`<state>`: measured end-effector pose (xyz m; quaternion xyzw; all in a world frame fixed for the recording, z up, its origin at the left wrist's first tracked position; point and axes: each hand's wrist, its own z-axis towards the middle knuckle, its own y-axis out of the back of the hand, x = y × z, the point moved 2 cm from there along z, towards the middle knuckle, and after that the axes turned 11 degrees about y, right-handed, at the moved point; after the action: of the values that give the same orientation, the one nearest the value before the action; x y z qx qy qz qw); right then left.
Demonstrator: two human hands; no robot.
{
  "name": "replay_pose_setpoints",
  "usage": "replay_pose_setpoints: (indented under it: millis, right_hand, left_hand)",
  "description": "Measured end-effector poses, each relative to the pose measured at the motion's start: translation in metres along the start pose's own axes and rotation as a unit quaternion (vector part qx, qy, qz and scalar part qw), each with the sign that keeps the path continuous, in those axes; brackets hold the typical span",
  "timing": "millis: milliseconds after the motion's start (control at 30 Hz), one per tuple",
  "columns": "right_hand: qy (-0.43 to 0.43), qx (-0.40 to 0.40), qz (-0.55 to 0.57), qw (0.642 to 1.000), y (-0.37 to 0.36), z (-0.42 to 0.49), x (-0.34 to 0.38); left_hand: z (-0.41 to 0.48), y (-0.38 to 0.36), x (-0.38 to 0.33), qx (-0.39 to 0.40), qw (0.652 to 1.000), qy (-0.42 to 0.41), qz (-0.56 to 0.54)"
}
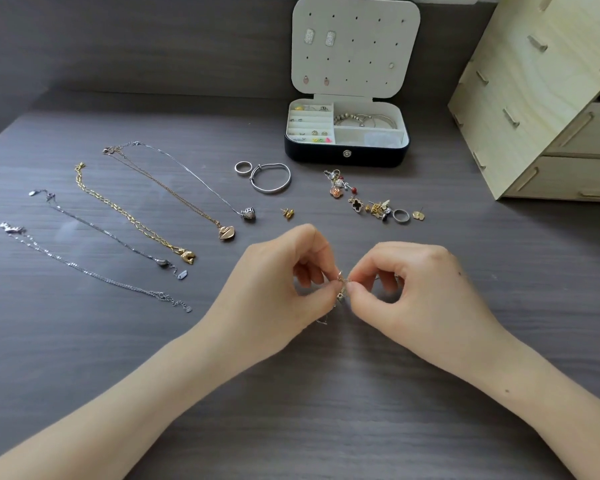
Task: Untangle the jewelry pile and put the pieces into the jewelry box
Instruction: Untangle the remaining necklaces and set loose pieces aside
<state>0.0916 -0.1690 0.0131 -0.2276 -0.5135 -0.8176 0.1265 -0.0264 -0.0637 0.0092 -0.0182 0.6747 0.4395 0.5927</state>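
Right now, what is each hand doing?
Left hand: pinching a small tangled chain.
Right hand: pinching the same chain.

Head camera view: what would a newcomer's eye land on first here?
Two bare hands meet at the centre, the left hand and right hand both pinching a small tangle of fine gold and silver chain. To their left, five straightened necklaces lie in slanted rows on the dark grey wood-grain table. At the back stands an open black jewelry box with white lining.
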Motion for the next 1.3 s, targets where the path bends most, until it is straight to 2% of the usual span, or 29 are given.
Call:
replay_pose_setpoints:
  millis: [100, 167, 233, 300, 367, 433, 500, 567, 633, 733, 867, 1033, 1300]
  right_hand:
    - [0.03, 0.01, -0.094, 0.995, -0.002, -0.001, 0.004]
    - [0.026, 0.031, -0.075, 0.996, -0.001, -0.002, 0.006]
    - [-0.021, 0.084, 0.033, 0.996, 0.003, 0.0, 0.007]
    - [-0.075, 0.126, 0.179, 0.973, 0.006, 0.004, 0.005]
    - [-0.103, 0.133, 0.227, 0.959, 0.009, 0.005, 0.001]
    - [-0.088, 0.119, 0.157, 0.976, 0.01, 0.004, -0.001]
    - [-0.055, 0.088, 0.026, 0.994, 0.013, 0.002, -0.001]
    - [-0.046, 0.067, 0.012, 0.997, 0.019, 0.003, -0.001]
    - [-0.054, 0.074, 0.106, 0.99, 0.02, 0.005, -0.001]
    - [-0.074, 0.091, 0.28, 0.953, 0.021, 0.007, -0.001]
    - [-0.105, 0.076, 0.403, 0.906, 0.02, 0.007, -0.002]
    - [-0.166, 0.058, 0.457, 0.872, 0.016, 0.008, -0.004]
    - [-0.217, 0.108, 0.433, 0.868, 0.009, 0.008, 0.003]
  left_hand:
    - [0.0, -0.001, -0.001, -0.002, 0.999, -0.015, 0.049]
    - [0.0, 0.0, 0.0, 0.004, 0.999, -0.003, 0.033]
    - [0.0, 0.0, 0.0, 0.015, 1.0, 0.018, 0.003]
    - [0.0, 0.001, 0.0, 0.017, 0.999, 0.03, -0.011]
    - [0.001, 0.003, 0.002, 0.015, 0.998, 0.047, -0.025]
    - [0.002, 0.004, 0.002, 0.039, 0.992, 0.084, -0.083]
    - [0.003, 0.005, 0.0, 0.075, 0.97, 0.146, -0.181]
    - [0.004, 0.006, -0.001, 0.096, 0.938, 0.204, -0.265]
    - [0.004, 0.007, -0.003, 0.104, 0.912, 0.236, -0.32]
    - [0.005, 0.009, -0.005, 0.105, 0.894, 0.254, -0.355]
    - [0.004, 0.009, -0.004, 0.109, 0.89, 0.253, -0.363]
    - [0.003, 0.009, -0.003, 0.128, 0.893, 0.227, -0.367]
    - [0.0, 0.006, -0.008, 0.116, 0.913, 0.212, -0.329]
